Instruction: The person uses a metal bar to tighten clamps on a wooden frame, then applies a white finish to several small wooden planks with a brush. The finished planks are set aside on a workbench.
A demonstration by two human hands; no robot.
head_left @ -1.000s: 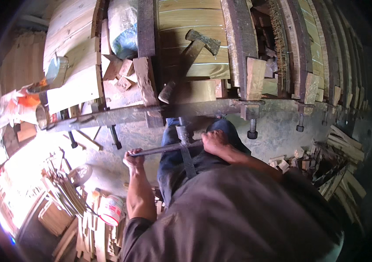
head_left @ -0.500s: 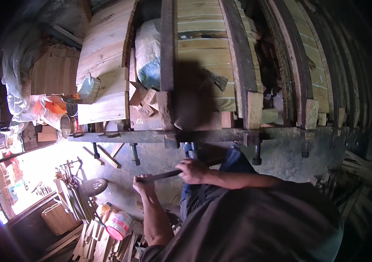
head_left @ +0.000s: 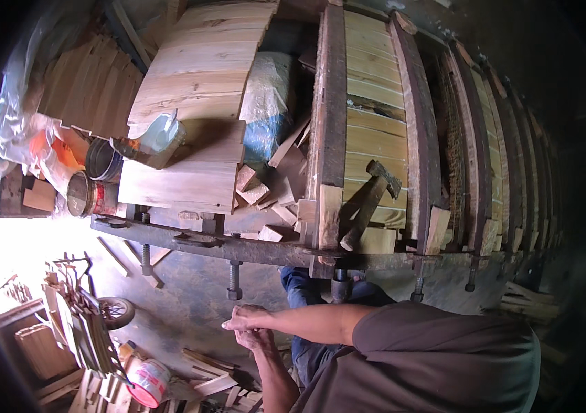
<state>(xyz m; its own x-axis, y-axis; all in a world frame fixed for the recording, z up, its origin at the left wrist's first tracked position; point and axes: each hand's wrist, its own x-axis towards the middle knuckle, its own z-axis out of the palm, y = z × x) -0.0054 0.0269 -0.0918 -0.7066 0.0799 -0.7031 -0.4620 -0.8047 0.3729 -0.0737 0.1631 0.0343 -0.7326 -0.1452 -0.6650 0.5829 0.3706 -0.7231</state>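
Observation:
My right hand (head_left: 243, 318) lies flat with its fingers stretched to the left, resting on top of my left hand (head_left: 257, 339). The two hands touch in front of my knees, low over the dirt floor. No tool shows in either hand, and the left hand's fingers are hidden under the right. Just above them a threaded clamp bolt (head_left: 234, 279) hangs from a long dark metal beam (head_left: 189, 241). The beam runs along the front edge of a curved wooden plank structure (head_left: 200, 76). A hammer (head_left: 370, 202) leans on the planks to the upper right.
Wood offcuts (head_left: 265, 193) lie piled behind the beam, next to a blue-and-white wrapped bundle (head_left: 269, 103). Two tin cans (head_left: 90, 194) stand at the left. On the floor are a small wheel (head_left: 117, 311), bundled slats (head_left: 79, 330) and a red-and-white bucket (head_left: 147, 382).
The long metal bar that both hands held earlier is out of sight. My hands have dropped and come together. The view has shifted, with the planks now larger.

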